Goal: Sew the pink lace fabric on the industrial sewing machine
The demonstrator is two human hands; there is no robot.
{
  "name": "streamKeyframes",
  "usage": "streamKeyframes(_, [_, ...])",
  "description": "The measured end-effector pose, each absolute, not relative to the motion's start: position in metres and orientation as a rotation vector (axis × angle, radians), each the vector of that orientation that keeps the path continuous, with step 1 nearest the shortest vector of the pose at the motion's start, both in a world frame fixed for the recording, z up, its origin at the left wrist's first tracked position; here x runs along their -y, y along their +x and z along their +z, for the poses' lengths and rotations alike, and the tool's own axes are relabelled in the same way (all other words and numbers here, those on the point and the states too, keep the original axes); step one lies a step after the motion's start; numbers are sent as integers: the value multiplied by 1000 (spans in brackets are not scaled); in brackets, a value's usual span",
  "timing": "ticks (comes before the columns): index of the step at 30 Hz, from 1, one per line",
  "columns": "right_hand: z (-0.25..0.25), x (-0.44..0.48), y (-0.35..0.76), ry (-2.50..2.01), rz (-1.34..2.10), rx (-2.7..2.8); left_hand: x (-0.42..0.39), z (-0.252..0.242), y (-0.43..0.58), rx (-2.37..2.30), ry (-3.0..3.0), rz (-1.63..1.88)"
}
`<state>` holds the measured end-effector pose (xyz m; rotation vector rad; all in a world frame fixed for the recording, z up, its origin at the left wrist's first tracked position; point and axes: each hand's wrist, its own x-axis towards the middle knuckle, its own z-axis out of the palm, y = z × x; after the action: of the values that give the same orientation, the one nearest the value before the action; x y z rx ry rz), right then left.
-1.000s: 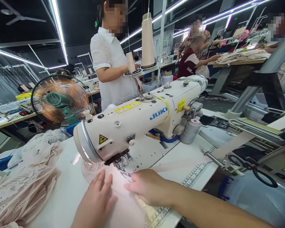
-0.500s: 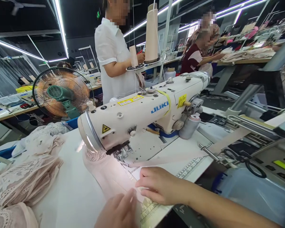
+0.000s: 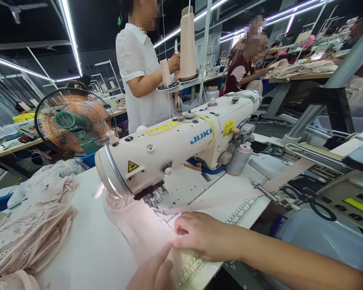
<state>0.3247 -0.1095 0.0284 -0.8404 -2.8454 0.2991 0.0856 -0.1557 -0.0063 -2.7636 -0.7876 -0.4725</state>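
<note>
A pale pink fabric piece (image 3: 139, 229) lies on the white table (image 3: 87, 249) in front of the cream JUKI sewing machine (image 3: 172, 151). Its far end runs under the presser foot (image 3: 153, 200) at the machine's head, where a lace edge bunches just behind the needle area, and its near end reaches the front edge of the table.

The right hand (image 3: 205, 235) rests flat on the printed ruler strip (image 3: 193, 264), to the right of the presser foot. Its fingers are loosely curled, with the fingertips (image 3: 178, 229) pressing down at the right edge of the fabric; it pins the cloth and does not clasp it. The left hand (image 3: 153, 274) shows only in part at the bottom of the view, near the machine's front. One finger is stretched out and lies on the near end of the fabric, touching but not gripping it.

A narrow beige band (image 3: 211, 201) leads from the presser foot to the right across the machine bed. Most of the fabric lies on the near side of the foot, so I judge that the seam is at an early stage or between passes.

Left of the machine lies a heap of lace pieces (image 3: 27, 237), with a fan (image 3: 72, 123) behind it. Black scissors (image 3: 308, 199) lie to the right.
</note>
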Motion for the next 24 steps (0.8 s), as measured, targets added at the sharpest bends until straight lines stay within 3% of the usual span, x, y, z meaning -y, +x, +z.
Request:
streamKeyframes(17, [39,89,302,-878,29,2996,125,26,87,641,-2538,-556])
streamKeyframes(24, [38,80,292,-915,-1,3016,109,27,70,527,-2622,-385])
